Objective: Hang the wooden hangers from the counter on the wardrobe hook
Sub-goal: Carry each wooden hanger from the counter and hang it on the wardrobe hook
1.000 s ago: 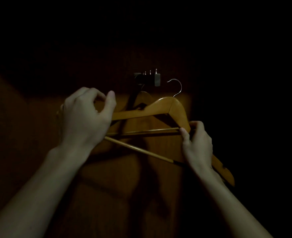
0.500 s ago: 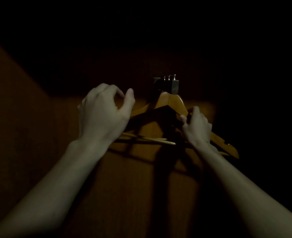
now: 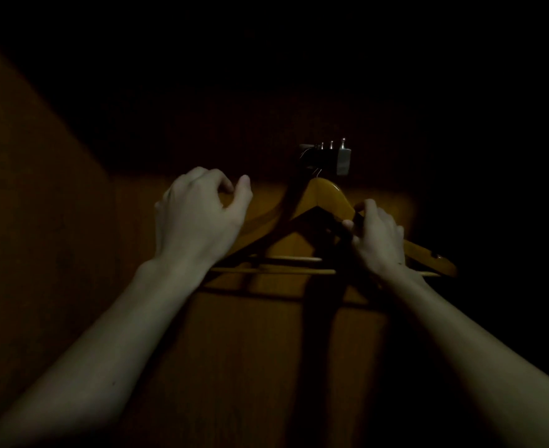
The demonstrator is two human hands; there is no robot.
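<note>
Left hand [image 3: 198, 218]: below-left of the wardrobe hook [image 3: 331, 160], fingers curled, gripping nothing visible.
Right hand [image 3: 378, 237]: pinches front hanger [image 3: 326, 197] arm.
Hangers: beneath hook, wire apparently engaged.
Risk: premature release may unseat it.

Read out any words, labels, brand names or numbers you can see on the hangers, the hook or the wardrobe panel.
None can be read. The picture is very dark.
The wooden hangers show bare wood, no print visible.
The metal hook shows no marking.
The wardrobe panel is plain wood grain.
A small dark mark near the right end of one hanger is too dim to tell if it is text.
</note>
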